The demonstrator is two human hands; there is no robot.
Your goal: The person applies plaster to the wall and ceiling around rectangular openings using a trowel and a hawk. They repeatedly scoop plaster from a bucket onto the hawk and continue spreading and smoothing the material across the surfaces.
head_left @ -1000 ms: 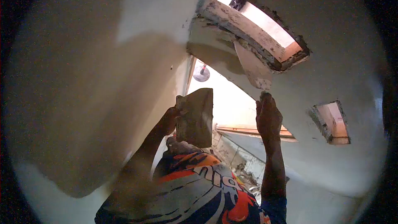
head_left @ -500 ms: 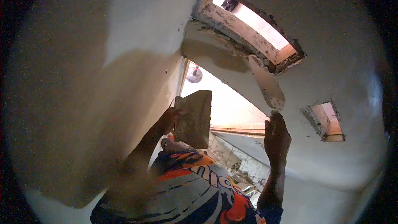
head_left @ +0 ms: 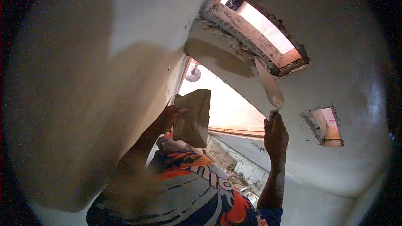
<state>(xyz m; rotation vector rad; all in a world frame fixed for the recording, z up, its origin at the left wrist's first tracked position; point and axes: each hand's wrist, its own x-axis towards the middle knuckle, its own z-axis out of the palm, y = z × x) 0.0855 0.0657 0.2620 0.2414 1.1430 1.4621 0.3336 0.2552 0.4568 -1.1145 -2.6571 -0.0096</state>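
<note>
My right hand (head_left: 276, 136) is closed round the handle of a trowel (head_left: 269, 84) with a long, narrow, plaster-smeared blade. The blade's tip is at the wall, just under the rough lower edge of a long window opening (head_left: 251, 33). Beside that tip lies a darker, damp-looking patch of plaster (head_left: 222, 58). My left hand (head_left: 169, 117) grips the left edge of a flat, mortar-stained board (head_left: 192, 119), held in front of my chest. The fingers behind the board are hidden.
A smaller opening (head_left: 328, 127) with rough edges is cut in the wall at right. Between my hands shows a bright doorway (head_left: 230, 106) with a round grey object (head_left: 193, 74) beyond it. A light wall (head_left: 146, 25) stands close on my left. Tiles and debris (head_left: 238, 165) lie below.
The view has shifted slightly. My hands, the board and the trowel appear a little further left, with the trowel's tip still by the opening's lower edge. Both grips are unchanged.
</note>
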